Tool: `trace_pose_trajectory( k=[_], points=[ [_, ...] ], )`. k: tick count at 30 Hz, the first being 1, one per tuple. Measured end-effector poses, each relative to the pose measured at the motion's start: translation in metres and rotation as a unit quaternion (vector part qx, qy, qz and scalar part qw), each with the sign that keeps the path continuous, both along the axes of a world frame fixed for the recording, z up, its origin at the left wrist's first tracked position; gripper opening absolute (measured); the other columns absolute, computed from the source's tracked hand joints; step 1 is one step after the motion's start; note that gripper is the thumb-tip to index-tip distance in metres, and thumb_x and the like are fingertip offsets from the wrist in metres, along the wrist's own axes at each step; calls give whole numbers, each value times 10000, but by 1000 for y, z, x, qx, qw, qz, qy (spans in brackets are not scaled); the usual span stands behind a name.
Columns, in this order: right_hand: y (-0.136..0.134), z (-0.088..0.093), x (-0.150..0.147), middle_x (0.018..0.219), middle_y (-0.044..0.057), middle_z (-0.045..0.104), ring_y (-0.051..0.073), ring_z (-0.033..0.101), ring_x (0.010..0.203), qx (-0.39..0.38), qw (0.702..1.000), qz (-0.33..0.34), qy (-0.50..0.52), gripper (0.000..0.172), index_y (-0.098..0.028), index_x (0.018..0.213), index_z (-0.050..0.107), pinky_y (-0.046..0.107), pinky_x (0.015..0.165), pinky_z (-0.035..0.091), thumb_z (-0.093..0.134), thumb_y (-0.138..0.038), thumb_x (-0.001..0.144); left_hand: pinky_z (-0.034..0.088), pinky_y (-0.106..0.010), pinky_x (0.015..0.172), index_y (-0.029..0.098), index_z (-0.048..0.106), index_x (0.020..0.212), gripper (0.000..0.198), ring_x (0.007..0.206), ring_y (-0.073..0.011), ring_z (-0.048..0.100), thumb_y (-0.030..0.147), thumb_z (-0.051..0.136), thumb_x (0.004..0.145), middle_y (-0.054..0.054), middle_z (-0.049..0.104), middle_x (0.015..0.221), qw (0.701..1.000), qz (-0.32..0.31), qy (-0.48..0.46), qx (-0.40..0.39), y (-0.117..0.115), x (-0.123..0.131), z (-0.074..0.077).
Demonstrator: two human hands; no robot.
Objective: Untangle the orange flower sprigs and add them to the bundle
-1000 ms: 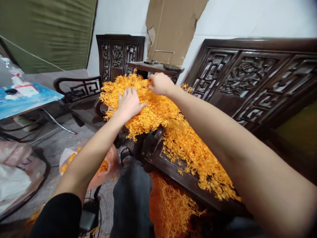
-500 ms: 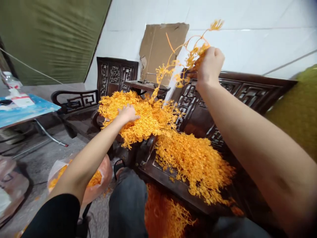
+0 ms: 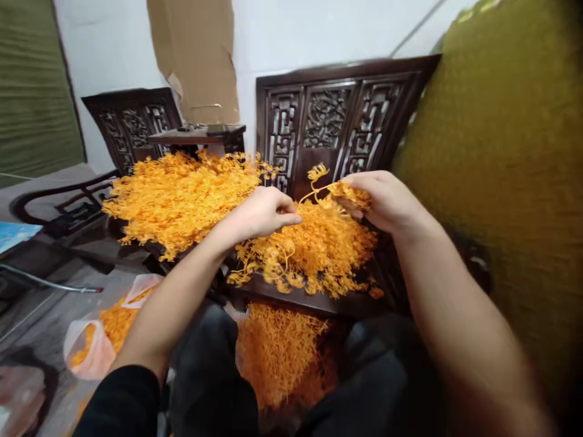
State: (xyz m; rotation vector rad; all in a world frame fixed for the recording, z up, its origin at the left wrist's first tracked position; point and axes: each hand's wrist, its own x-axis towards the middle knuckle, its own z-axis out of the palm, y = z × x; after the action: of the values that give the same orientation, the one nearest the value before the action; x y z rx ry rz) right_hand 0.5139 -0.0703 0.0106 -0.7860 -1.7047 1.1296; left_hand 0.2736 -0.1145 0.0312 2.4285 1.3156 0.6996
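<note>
My right hand (image 3: 387,200) is closed around a small bunch of orange branching strands (image 3: 348,194) with curled, flower-like tips. Close by on the left, my left hand (image 3: 273,213) has thumb and fingers pinched together, and a thin orange strand runs toward them from the right hand's bunch. More strands dangle just below the left fingers. Both hands are above a heap of the same orange strands (image 3: 323,249) on the dark carved wooden seat. Behind the left forearm rises a larger orange pile (image 3: 177,194).
Between my knees is a container of orange strands (image 3: 282,358). On the floor at left, a pinkish plastic bag (image 3: 91,349) holds more. A carved chair back (image 3: 328,121) stands against the wall, with a small dark table (image 3: 200,135) beside it. Olive cloth (image 3: 501,182) hangs at right.
My view has swung right. My right hand came down from its raised position with the strands, and my left hand left the large pile and moved in beside it, now pinched.
</note>
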Motion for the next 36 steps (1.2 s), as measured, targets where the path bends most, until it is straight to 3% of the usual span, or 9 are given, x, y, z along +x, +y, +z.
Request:
trace_pose_trajectory(
  k=[6,9,11,16,19,21,24,27,36],
  points=[
    [32,-89,70,690,40,621,200,609,696,-24,968,-98,-228,155,-189,713,683,371,713,534,627,-291,816,490,-271,610,164,813,893,161,621,-131,651,250,782,761,-50,755,758,988,12,-51,-144,42,27,-53],
    [29,-103,85,1038,126,707,340,628,1105,121,920,-210,-307,290,-193,1122,724,548,1058,459,620,-281,865,463,-265,565,159,812,854,188,566,-126,613,282,833,714,-29,706,644,989,58,-54,-126,60,41,-72],
    [20,-102,78,1308,162,636,371,507,1336,216,894,-290,-264,528,-209,1442,540,585,1182,337,578,-322,928,457,-259,551,153,803,819,186,547,-121,598,281,847,691,-22,692,615,990,79,-63,-97,66,57,-82],
    [8,-114,26,1435,122,565,332,567,1280,223,958,-104,-146,982,-257,1660,47,498,1056,483,640,-486,912,515,-252,587,149,781,775,120,623,-133,655,257,800,728,-43,750,716,986,74,-142,-49,62,97,-89],
    [14,-127,10,1169,96,685,251,664,951,136,980,-64,-130,848,-222,1644,146,404,867,519,601,-369,945,539,-254,597,155,777,763,112,646,-142,680,259,803,733,-44,764,740,978,93,-185,-26,56,101,-90],
    [19,-130,12,981,58,698,194,616,761,97,982,-33,-156,642,-191,1536,400,345,745,479,601,-327,941,552,-260,611,160,776,757,128,651,-144,687,270,827,719,-41,767,743,973,119,-198,1,55,94,-91],
    [22,-125,23,781,19,648,143,517,643,65,969,23,-236,213,-175,1053,683,304,646,377,613,-339,937,573,-274,627,159,768,770,177,658,-154,706,308,846,713,-37,762,734,959,162,-231,18,54,78,-94],
    [20,-119,30,621,3,557,132,448,574,23,949,41,-312,298,-187,736,593,312,606,297,596,-392,952,591,-285,634,156,756,778,213,666,-164,724,334,852,710,-35,756,726,948,185,-260,-5,54,68,-100],
    [20,-124,28,508,-4,450,130,361,499,-34,921,27,-386,396,-205,602,520,325,566,262,698,-431,875,577,-278,631,163,747,843,255,671,-162,723,408,790,790,-39,749,739,953,202,-227,6,75,54,-124]
  ],
)
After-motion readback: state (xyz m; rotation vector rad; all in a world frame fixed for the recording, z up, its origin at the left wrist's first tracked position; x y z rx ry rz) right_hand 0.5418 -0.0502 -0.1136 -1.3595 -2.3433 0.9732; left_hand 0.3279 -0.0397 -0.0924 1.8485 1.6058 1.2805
